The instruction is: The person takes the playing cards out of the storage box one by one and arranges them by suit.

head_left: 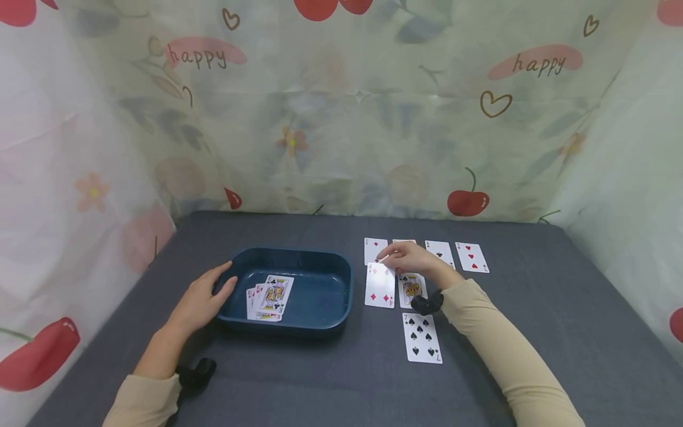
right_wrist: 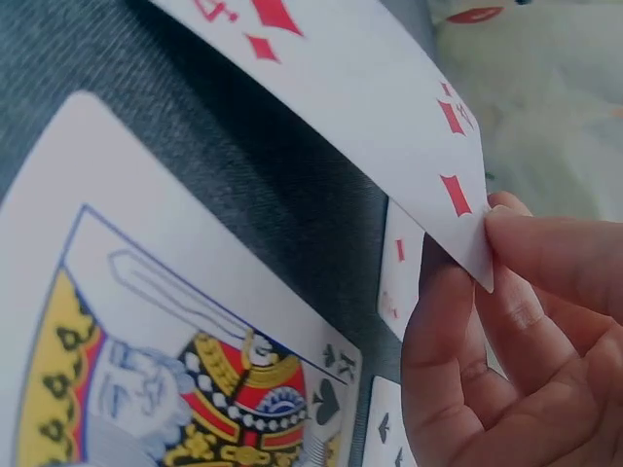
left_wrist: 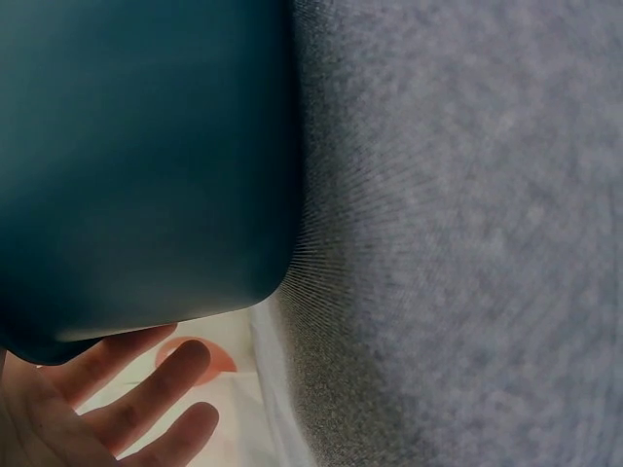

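Note:
My right hand (head_left: 408, 258) pinches the four of diamonds (head_left: 380, 286) at one top corner between thumb and fingers. In the right wrist view that card (right_wrist: 389, 165) is tilted, its held edge raised. Beside it lies the king of spades (head_left: 412, 287), with the seven of spades (head_left: 422, 338) nearer me. My left hand (head_left: 200, 299) rests at the left end of a dark blue tray (head_left: 299, 331), thumb and forefinger at its rim. The left wrist view shows its other fingers (left_wrist: 161, 389) spread out beyond the tray wall.
Inside the tray lie several overlapping cards, a king of clubs (head_left: 276, 293) on top. Behind my right hand is a row of cards, including a diamond card (head_left: 375, 249), a club card (head_left: 440, 252) and the three of hearts (head_left: 472, 257). A patterned cloth (head_left: 352, 118) surrounds the table.

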The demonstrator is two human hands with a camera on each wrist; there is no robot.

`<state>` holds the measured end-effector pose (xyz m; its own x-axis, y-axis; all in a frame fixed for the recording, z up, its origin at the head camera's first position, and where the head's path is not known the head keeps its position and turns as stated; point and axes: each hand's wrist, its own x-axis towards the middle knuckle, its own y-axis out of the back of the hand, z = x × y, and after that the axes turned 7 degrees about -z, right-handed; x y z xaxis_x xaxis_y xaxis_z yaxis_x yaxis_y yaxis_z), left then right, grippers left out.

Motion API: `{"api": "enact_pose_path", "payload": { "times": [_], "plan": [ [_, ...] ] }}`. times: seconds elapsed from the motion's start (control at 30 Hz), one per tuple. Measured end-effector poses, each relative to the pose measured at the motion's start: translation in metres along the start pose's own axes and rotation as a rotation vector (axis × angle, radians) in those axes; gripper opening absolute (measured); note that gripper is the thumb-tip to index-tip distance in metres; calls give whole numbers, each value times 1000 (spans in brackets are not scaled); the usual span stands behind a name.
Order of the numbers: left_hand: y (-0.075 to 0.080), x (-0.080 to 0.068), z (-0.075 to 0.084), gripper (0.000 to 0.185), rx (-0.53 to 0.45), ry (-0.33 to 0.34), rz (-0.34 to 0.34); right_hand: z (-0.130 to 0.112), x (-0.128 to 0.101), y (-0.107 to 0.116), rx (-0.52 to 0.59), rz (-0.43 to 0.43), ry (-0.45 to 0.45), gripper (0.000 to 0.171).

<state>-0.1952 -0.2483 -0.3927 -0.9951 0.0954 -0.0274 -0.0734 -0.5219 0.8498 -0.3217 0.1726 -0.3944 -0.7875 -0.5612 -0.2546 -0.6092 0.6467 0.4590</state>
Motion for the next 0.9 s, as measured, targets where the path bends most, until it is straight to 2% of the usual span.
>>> {"api": "enact_pose_path", "payload": {
  "times": [0.57, 0.73, 0.9],
  "plan": [
    [-2, 1, -2, 60, -4, 4, 8, 1, 8, -4, -102, 57, -61, 24],
    [-1, 1, -2, 60, -10, 14, 2, -3, 5, -3, -138, 76, -31, 26],
    [-1, 0, -2, 60, -17, 16, 1, -16, 2, -4, -92, 76, 5, 31]
  ]
}}
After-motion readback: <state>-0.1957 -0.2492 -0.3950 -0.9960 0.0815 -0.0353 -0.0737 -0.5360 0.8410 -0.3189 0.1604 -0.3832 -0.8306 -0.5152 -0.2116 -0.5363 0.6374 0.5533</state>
